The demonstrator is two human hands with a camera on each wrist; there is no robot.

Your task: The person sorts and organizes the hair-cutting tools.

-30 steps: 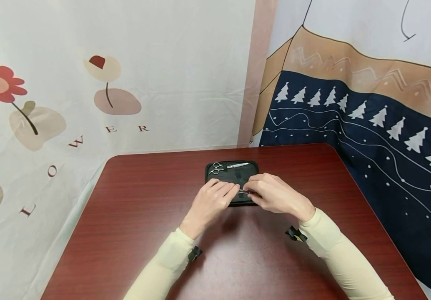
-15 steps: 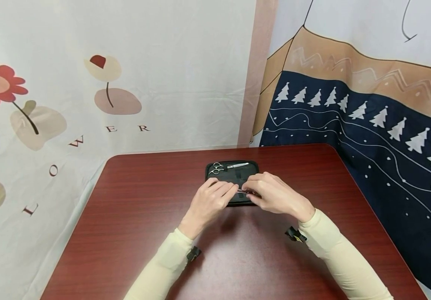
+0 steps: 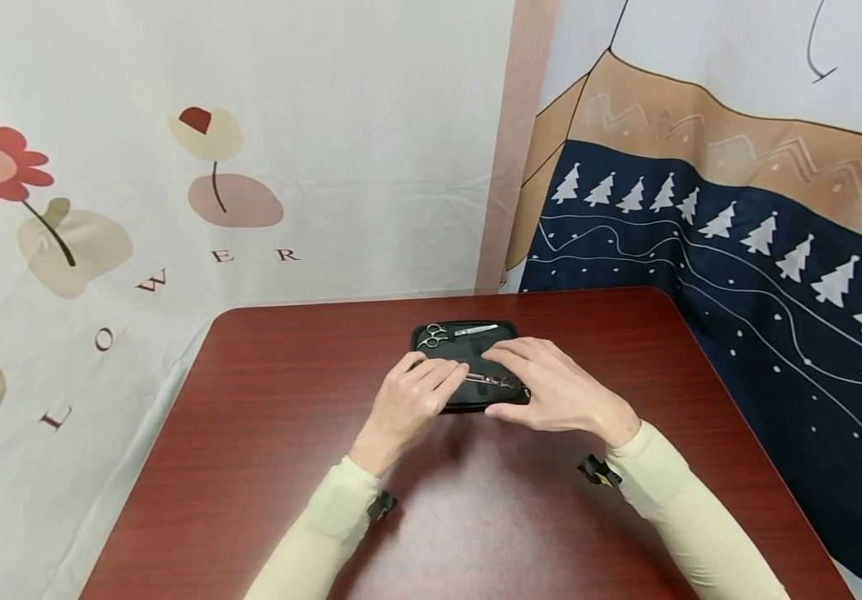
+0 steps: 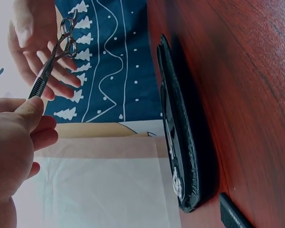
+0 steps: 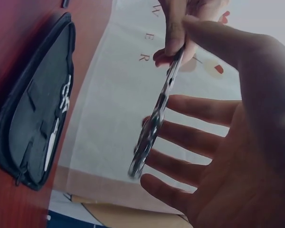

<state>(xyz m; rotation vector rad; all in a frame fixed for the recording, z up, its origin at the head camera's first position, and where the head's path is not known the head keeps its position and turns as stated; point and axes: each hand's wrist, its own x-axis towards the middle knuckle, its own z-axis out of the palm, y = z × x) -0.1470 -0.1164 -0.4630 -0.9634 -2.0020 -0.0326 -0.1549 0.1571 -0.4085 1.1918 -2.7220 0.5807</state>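
Note:
My left hand (image 3: 410,404) pinches a pair of thinning scissors (image 4: 50,66) by the blade end, thumb against fingers. The toothed blade shows beside the thumb in the left wrist view, and the finger rings point away toward my right hand (image 3: 562,392). The right fingers are spread and fairly straight, close to the rings; the right wrist view does not settle whether they touch. Below both hands lies a black zip case (image 5: 26,123), opened flat. Another pair of scissors (image 3: 433,337) sits in it, its silver blade (image 3: 476,331) tucked under a strap.
The case rests toward the far side of a reddish-brown table (image 3: 311,358). A black comb (image 4: 232,213) lies on the tabletop beside the case. Printed curtains (image 3: 371,150) hang behind the table's far edge.
My right hand has let go of the thinning scissors' handle end and its fingers have spread apart. The left hand has shifted slightly left, still holding the scissors.

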